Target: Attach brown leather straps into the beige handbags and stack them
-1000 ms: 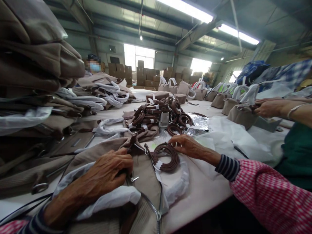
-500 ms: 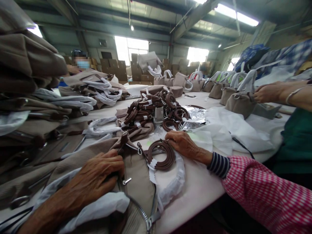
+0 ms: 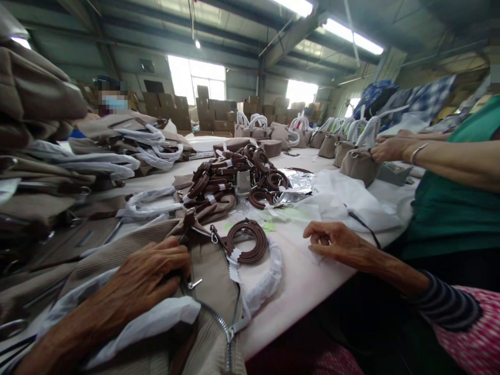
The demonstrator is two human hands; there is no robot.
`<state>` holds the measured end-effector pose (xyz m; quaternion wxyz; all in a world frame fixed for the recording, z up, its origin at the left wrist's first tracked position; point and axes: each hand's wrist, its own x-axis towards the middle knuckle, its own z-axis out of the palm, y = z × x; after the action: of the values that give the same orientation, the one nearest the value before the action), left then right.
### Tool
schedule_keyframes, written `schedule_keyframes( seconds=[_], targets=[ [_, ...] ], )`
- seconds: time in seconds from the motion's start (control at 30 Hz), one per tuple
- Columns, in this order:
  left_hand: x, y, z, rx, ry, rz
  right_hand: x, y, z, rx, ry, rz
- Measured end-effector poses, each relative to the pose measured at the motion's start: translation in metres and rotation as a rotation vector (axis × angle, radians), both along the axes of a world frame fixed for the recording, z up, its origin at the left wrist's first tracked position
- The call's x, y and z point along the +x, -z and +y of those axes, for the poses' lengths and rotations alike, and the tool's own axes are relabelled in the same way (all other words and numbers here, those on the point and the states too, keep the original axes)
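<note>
A beige ribbed bag (image 3: 211,260) with an unzipped top lies in front of me. My left hand (image 3: 150,273) rests on its left side, fingers curled over the opening's edge, gripping it. On the bag's right side sits a coiled brown strap (image 3: 247,241), joined by a clasp near the zipper. A white-wrapped handle (image 3: 269,276) curves onto the table beside the coil. My right hand (image 3: 332,240) hovers over the table to the right, fingers bent and apart, holding nothing.
A heap of brown straps (image 3: 219,179) lies mid-table. Piled bags (image 3: 42,172) stand left. Crumpled white sheeting (image 3: 347,195) is at right, where a person in green (image 3: 449,208) touches a row of small bags (image 3: 357,165). Another masked person is at the back left.
My right hand has left the coiled strap and moved right, away from the bag. My left hand stays on the bag. The view has shifted slightly. A bag raised at the back is now down.
</note>
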<state>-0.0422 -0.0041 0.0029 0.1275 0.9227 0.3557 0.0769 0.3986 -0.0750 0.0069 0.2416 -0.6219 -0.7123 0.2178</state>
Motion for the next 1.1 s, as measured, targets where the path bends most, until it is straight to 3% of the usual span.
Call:
schedule_keyframes(
  seconds=[0.1, 0.27, 0.4, 0.5, 0.63, 0.73, 0.83, 0.97, 1.1],
  targets=[
    [0.0, -0.001, -0.001, -0.004, -0.004, -0.003, 0.006, -0.014, 0.007, -0.05, -0.01, -0.092],
    [0.002, -0.006, -0.004, 0.008, -0.009, -0.005, -0.024, -0.039, 0.044, 0.114, -0.084, -0.214],
    [0.005, -0.014, -0.008, -0.017, -0.026, 0.008, -0.06, -0.023, 0.073, 0.139, -0.105, -0.402],
    [0.007, -0.019, -0.011, -0.021, -0.035, 0.021, -0.072, -0.006, 0.083, 0.167, -0.095, -0.459],
    [0.006, -0.017, -0.012, 0.014, -0.025, 0.004, -0.063, -0.006, 0.079, 0.164, -0.108, -0.383],
    [0.003, -0.012, -0.011, 0.047, -0.002, -0.032, -0.06, -0.02, 0.07, 0.154, -0.123, -0.151],
    [0.003, -0.012, -0.013, 0.057, -0.001, -0.051, -0.078, -0.036, 0.063, 0.18, -0.198, -0.047],
    [0.005, -0.019, -0.016, 0.042, -0.019, -0.051, -0.123, -0.05, 0.062, 0.257, -0.359, -0.3],
    [0.007, -0.021, -0.017, 0.042, -0.008, -0.046, -0.157, -0.055, 0.07, 0.33, -0.367, -0.701]
  ],
)
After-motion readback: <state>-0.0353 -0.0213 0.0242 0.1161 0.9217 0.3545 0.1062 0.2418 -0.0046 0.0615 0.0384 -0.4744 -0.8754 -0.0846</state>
